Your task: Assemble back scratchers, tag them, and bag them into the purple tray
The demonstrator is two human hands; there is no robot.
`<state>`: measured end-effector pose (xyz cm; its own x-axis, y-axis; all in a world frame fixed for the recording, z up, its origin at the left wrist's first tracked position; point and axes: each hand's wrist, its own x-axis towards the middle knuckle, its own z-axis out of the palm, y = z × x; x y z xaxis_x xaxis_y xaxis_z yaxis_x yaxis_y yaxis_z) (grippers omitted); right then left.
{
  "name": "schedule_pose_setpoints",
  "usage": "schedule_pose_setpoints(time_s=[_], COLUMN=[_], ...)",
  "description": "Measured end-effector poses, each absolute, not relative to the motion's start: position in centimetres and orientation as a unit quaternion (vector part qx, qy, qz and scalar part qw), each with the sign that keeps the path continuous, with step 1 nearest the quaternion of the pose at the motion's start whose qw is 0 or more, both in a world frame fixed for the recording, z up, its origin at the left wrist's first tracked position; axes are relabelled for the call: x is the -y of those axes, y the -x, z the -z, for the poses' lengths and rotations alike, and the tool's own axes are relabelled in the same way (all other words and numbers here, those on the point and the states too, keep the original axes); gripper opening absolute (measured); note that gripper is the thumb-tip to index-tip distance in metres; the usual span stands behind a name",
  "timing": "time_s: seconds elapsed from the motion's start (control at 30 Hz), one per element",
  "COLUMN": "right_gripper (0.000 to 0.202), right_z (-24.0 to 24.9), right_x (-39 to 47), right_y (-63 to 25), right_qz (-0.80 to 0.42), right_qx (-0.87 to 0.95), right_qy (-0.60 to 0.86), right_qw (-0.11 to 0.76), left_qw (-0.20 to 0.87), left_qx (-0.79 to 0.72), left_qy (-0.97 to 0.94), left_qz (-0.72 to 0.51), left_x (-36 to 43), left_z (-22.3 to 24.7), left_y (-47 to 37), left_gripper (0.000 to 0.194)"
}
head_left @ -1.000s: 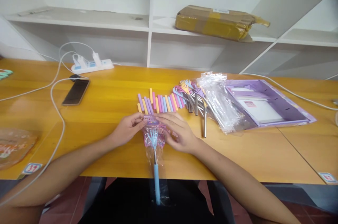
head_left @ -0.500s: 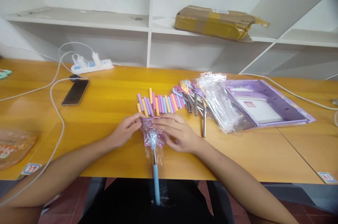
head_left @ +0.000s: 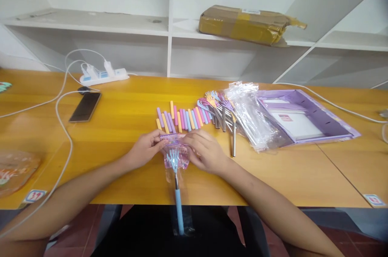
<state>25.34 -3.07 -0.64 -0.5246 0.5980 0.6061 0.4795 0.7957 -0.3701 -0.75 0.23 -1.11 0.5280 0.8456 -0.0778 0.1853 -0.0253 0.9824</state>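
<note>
A blue back scratcher (head_left: 179,212) with a hand-shaped head lies inside a clear plastic bag (head_left: 187,218), its handle reaching over the table's front edge. Behind the scratcher's head, the bag's upper end shows a pink and purple printed card (head_left: 184,161). My left hand (head_left: 148,148) pinches the top left corner of the bag, thumb on top. On the other side my right hand (head_left: 203,150) grips the top right, its curled fingers covering part of the card. Just beyond my hands lie several pastel handle sleeves (head_left: 182,119) in a rough row.
Back scratchers (head_left: 222,107) with metal rods are heaped right of the sleeves, beside clear plastic bags (head_left: 248,115). Further right stands a purple tray (head_left: 330,131). A phone (head_left: 85,106), power strip (head_left: 104,76) and cables are at left. A taped carton (head_left: 242,24) sits on the shelf.
My right fingers have drawn back and curled, showing more of the card's top edge. My left thumb has moved right onto the bag's top. The view has shifted slightly.
</note>
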Motion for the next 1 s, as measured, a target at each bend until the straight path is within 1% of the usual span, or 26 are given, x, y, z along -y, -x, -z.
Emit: schedule_pose_setpoints(time_s=[0.07,0.1,0.2,0.27,0.3,0.33,0.4,0.5,0.57,0.67,0.73,0.8,0.83,0.87,0.9,0.97,1.0], right_gripper=[0.011,0.008,0.025,0.033,0.036,0.037,0.034,0.028,0.030,0.033,0.032,0.027,0.024,0.022,0.023,0.041,0.051], right_z=[0.6,0.6,0.5,0.4,0.3,0.1,-0.2,-0.2,0.2,0.5,0.0,-1.2,-1.9,-2.5,-3.1,-3.9,-4.0], right_x=[3.2,3.3,3.6,3.7,3.7,3.7,3.6,3.4,3.2,3.0,2.4,1.3,0.6,-0.2,-1.0,-2.5,-3.1], right_y=[-25.4,-25.4,-25.3,-25.1,-24.9,-24.8,-24.6,-24.5,-24.4,-24.7,-25.8,-28.2,-29.9,-31.8,-34.0,-38.6,-40.8], right_qz=[-0.200,-0.277,-0.503,-0.606,-0.634,-0.647,-0.637,-0.611,-0.613,-0.625,-0.629,-0.576,-0.513,-0.421,-0.323,-0.122,-0.018], right_qx=[0.840,0.823,0.767,0.726,0.711,0.704,0.711,0.722,0.712,0.697,0.693,0.705,0.716,0.722,0.710,0.643,0.597], right_qy=[0.355,0.367,0.327,0.280,0.265,0.256,0.248,0.248,0.264,0.281,0.276,0.306,0.345,0.397,0.455,0.560,0.607], right_qw=[0.359,0.334,0.228,0.166,0.149,0.144,0.168,0.211,0.219,0.213,0.221,0.277,0.324,0.379,0.431,0.509,0.524], left_qw=[0.650,0.682,0.726,0.719,0.708,0.694,0.664,0.633,0.627,0.646,0.669,0.687,0.691,0.693,0.692,0.689,0.688], left_qx=[-0.357,-0.339,-0.305,-0.310,-0.320,-0.329,-0.341,-0.345,-0.351,-0.342,-0.316,-0.285,-0.274,-0.266,-0.262,-0.264,-0.268], left_qy=[-0.619,-0.602,-0.576,-0.564,-0.554,-0.542,-0.520,-0.503,-0.494,-0.482,-0.478,-0.490,-0.500,-0.511,-0.519,-0.529,-0.532], left_qz=[-0.258,-0.241,-0.221,-0.262,-0.299,-0.341,-0.415,-0.477,-0.490,-0.484,-0.474,-0.455,-0.444,-0.434,-0.427,-0.419,-0.415], left_x=[-0.3,-0.3,-0.3,-0.2,-0.1,-0.1,-0.2,-0.5,-0.7,-1.0,-1.1,-1.2,-1.3,-1.4,-1.4,-1.6,-1.6], left_z=[0.9,0.8,0.5,0.3,0.2,0.1,0.0,0.0,0.1,0.3,0.4,0.4,0.4,0.4,0.5,0.8,1.0], left_y=[0.7,0.6,0.5,0.5,0.5,0.5,0.5,0.6,0.6,0.8,0.9,1.1,1.2,1.3,1.4,1.5,1.5], left_gripper=[0.038,0.043,0.056,0.055,0.053,0.051,0.048,0.046,0.046,0.052,0.049,0.038,0.033,0.030,0.028,0.025,0.024])
